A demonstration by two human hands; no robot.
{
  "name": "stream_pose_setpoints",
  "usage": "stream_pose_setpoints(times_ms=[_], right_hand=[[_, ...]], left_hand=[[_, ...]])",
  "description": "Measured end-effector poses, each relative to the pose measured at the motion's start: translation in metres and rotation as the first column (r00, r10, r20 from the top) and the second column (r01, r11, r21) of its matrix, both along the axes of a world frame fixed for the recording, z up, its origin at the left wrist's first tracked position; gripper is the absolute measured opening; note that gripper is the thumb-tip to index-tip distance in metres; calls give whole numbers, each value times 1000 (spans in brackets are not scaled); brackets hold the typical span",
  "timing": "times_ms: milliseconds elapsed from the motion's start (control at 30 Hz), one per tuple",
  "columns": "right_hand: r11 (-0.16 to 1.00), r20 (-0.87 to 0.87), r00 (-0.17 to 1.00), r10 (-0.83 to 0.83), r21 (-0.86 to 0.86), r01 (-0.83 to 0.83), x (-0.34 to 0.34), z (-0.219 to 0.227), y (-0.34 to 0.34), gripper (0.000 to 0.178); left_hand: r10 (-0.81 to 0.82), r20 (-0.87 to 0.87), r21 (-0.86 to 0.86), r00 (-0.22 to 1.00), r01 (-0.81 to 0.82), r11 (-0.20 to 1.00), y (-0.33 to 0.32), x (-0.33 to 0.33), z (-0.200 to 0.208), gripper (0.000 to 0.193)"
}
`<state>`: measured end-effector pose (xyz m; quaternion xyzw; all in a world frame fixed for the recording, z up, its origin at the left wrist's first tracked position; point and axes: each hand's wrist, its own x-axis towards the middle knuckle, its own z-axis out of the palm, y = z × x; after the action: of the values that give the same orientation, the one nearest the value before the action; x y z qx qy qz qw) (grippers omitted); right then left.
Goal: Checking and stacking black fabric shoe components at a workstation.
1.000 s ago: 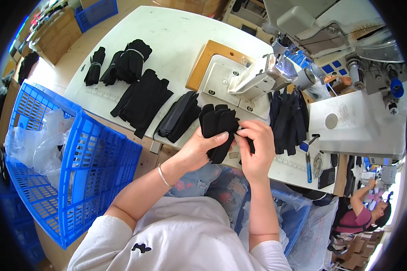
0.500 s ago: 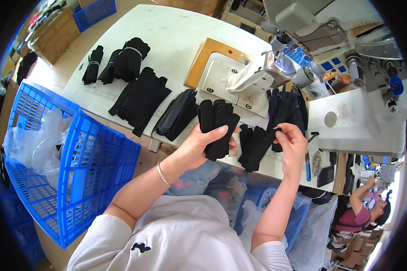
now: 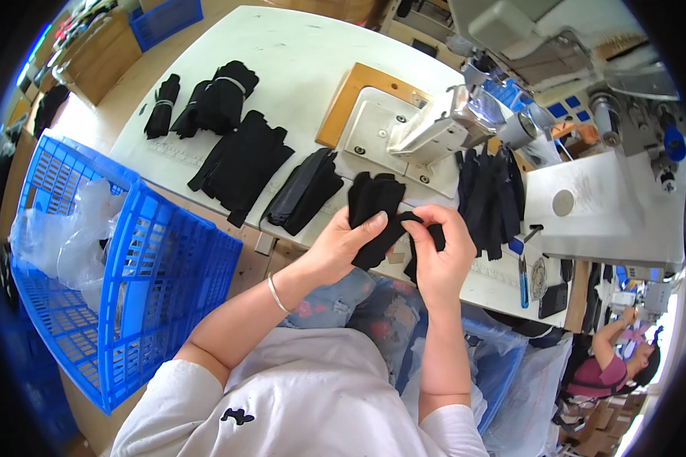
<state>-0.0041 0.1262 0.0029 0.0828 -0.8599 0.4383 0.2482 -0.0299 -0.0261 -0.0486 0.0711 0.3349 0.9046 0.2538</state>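
White and broad, the bench (image 3: pixel 282 46) before you carries a sewing machine (image 3: pixel 434 131), with a blue crate (image 3: pixel 151 293) standing off to your left. Your left hand (image 3: pixel 335 247) grips a black fabric bundle (image 3: pixel 376 199) between thumb and fingers, over the bench's near edge. Your right hand (image 3: pixel 442 263) pinches a black piece (image 3: pixel 410 217) just beside that bundle. Farther left on the bench lie a dark stack (image 3: pixel 306 190), a fanned pile (image 3: pixel 244 164) and tied rolls (image 3: pixel 219 99).
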Motion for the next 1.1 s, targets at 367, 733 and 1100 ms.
stream_pose_setpoints(times_ms=[367,733,1100], right_hand=[[951,-277,960,39,304,50,-9,-1,-10,35],[995,-123,987,100,23,-98,0,4,-3,18],[906,351,933,82,-416,77,6,1,81,21]], left_hand=[[-93,-37,-57,995,91,994,-3,0,-13,36],[-100,25,-15,995,101,995,-4,-2,-15,41],[-108,47,43,993,106,993,-4,-7,0,35]])
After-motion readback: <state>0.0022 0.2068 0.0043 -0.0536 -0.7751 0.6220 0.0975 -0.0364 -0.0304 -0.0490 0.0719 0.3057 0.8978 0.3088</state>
